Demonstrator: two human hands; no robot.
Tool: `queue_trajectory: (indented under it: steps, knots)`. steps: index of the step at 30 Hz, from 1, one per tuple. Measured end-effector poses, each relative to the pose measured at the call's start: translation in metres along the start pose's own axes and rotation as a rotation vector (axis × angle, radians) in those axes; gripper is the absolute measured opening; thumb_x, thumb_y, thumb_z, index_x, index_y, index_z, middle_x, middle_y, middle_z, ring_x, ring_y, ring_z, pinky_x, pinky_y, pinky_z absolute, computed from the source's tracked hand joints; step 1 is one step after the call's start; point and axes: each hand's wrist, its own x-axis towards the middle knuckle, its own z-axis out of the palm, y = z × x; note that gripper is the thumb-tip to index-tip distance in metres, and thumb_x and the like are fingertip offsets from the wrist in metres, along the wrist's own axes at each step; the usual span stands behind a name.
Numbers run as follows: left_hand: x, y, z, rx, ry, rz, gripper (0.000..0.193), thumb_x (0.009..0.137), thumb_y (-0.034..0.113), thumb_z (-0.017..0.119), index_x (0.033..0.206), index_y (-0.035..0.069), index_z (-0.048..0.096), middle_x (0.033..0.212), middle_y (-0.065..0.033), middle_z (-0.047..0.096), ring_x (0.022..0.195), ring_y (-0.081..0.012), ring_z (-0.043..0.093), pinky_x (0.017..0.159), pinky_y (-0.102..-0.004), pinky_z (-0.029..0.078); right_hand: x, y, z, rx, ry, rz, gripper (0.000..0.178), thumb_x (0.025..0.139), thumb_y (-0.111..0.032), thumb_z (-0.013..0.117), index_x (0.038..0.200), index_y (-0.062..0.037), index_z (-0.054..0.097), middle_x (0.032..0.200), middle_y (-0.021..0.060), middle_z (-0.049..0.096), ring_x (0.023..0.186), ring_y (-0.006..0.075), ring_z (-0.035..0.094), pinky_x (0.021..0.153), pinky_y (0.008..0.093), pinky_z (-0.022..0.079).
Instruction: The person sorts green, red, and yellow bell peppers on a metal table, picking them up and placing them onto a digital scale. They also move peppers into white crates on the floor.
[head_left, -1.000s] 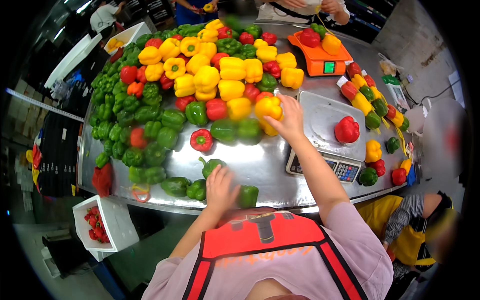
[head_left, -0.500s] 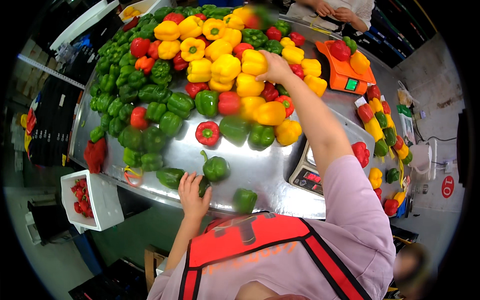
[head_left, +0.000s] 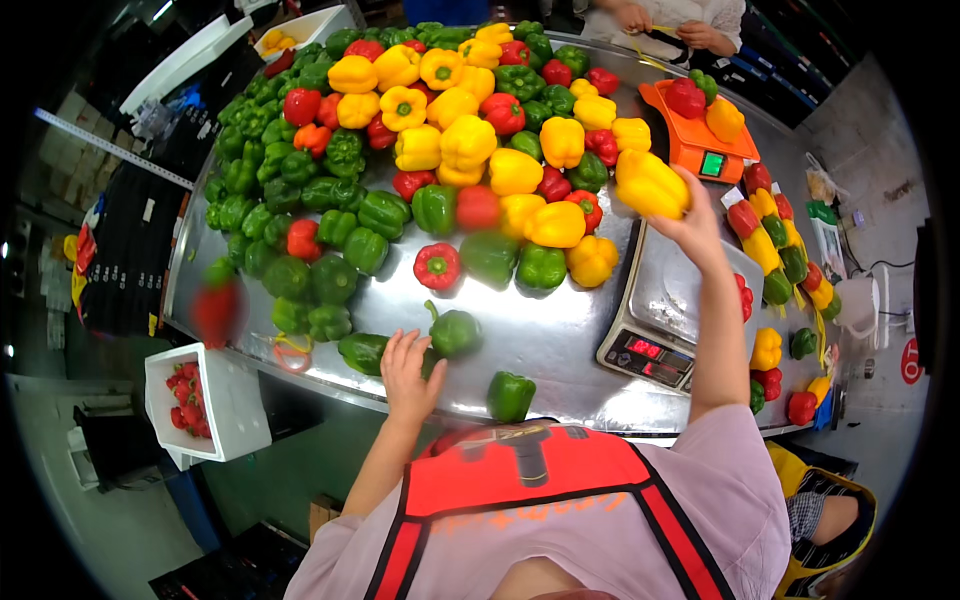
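My right hand (head_left: 697,220) grips a yellow bell pepper (head_left: 648,184), raised over the far left edge of a metal-topped scale (head_left: 690,262) with a lit red display. My left hand (head_left: 408,376) rests at the near table edge with fingers apart. Green shows between its thumb and fingers, partly hidden by the hand. Beside it lie a green bell pepper (head_left: 361,352) on the left and a stemmed green bell pepper (head_left: 455,333) on the right. Another green bell pepper (head_left: 511,396) sits nearer me. Ahead, yellow bell peppers (head_left: 468,142) lie mixed with red and green ones.
An orange scale (head_left: 705,150) holds red, yellow and green peppers at the far right. Bundled peppers (head_left: 768,250) line the right edge. A white foam box (head_left: 240,420) of red peppers stands left, below the metal table (head_left: 390,290). Across the table, a co-worker's hands (head_left: 697,35) hold a yellow strip.
My right hand has taken a yellow bell pepper off the pile and carried it right, to the metal-topped scale. My left hand stays by the same green peppers. The view has shifted slightly.
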Motion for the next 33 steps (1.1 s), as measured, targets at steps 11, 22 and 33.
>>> queue_trajectory:
  steps: [11,22,33]
  knots:
    - [0.009,0.002,0.006,-0.041,-0.054,0.101,0.041,0.072,0.019,0.073,0.11,0.008,0.061,0.123,-0.0106,0.055,0.125,-0.0353,0.043,0.101,-0.0471,0.034,-0.1,-0.028,-0.043,-1.036,-0.324,0.073,0.075,0.059,-0.009,0.076,0.129,-0.0174,0.05,0.137,0.0133,0.043,0.122,0.0346,0.046,0.098,0.0459,0.04]
    - [0.019,-0.065,-0.027,0.034,0.157,-0.061,0.046,0.074,0.021,0.071,0.115,0.004,0.058,0.123,-0.0162,0.055,0.122,-0.0382,0.044,0.102,-0.0475,0.034,-0.113,-0.019,-0.029,-1.025,-0.05,0.122,0.069,0.068,-0.007,0.07,0.133,-0.0146,0.047,0.144,0.0089,0.04,0.131,0.0306,0.039,0.105,0.0484,0.033]
    - [-0.014,-0.023,-0.041,0.061,-0.359,-0.04,0.082,0.063,0.026,0.083,0.133,0.007,0.044,0.124,-0.0169,0.053,0.113,-0.0341,0.05,0.095,-0.0417,0.044,-0.236,-0.085,0.137,-0.116,-0.67,-0.217,0.082,0.063,-0.031,0.082,0.134,-0.014,0.045,0.135,0.0178,0.046,0.114,0.0373,0.052,0.094,0.0435,0.046]
